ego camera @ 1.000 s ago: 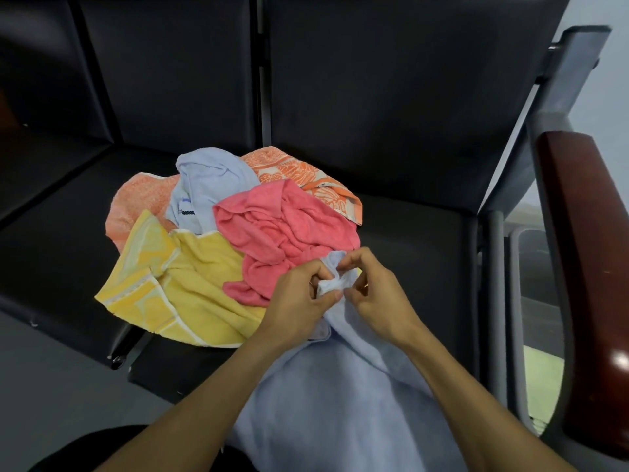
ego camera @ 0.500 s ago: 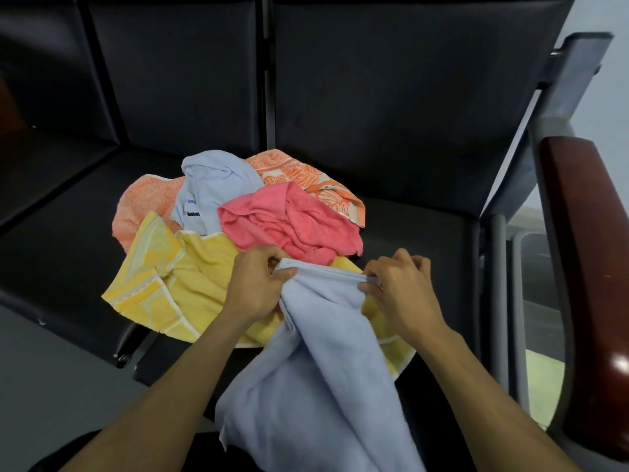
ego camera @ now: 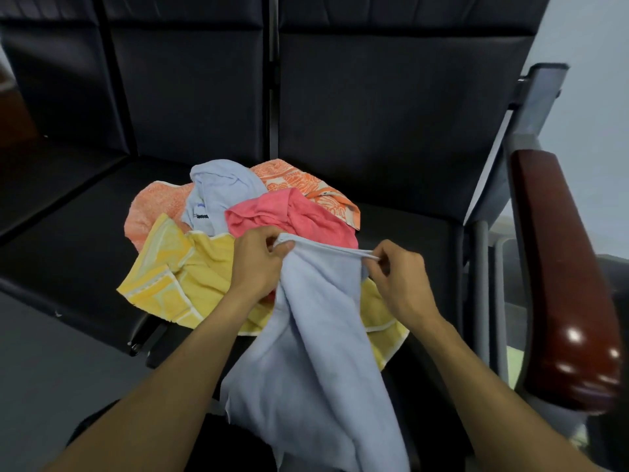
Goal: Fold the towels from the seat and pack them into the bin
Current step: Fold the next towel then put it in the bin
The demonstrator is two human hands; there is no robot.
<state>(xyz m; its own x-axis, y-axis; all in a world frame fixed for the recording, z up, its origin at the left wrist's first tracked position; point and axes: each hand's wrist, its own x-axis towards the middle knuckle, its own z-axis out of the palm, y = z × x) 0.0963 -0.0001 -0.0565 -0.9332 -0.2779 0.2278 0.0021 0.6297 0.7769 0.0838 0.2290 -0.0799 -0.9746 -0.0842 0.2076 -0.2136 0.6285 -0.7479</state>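
Note:
A light blue towel [ego camera: 316, 352] hangs down toward me from both hands, its top edge stretched between them. My left hand [ego camera: 258, 264] grips one end of that edge and my right hand [ego camera: 398, 277] pinches the other end. Behind them a heap of towels lies on the black seat [ego camera: 408, 233]: a yellow towel [ego camera: 177, 281], a pink towel [ego camera: 292, 216], a second light blue towel [ego camera: 221, 189] and orange patterned towels [ego camera: 306, 180]. No bin is in view.
The black padded backrest [ego camera: 374, 97] rises behind the heap. A glossy dark red wooden armrest [ego camera: 558, 274] on a grey metal frame [ego camera: 480, 287] stands close on the right. Grey floor [ego camera: 51, 369] lies at the lower left.
My hands have moved apart from a bunched grip and drawn the towel's top edge taut between them. The towel now hangs lower and more spread out.

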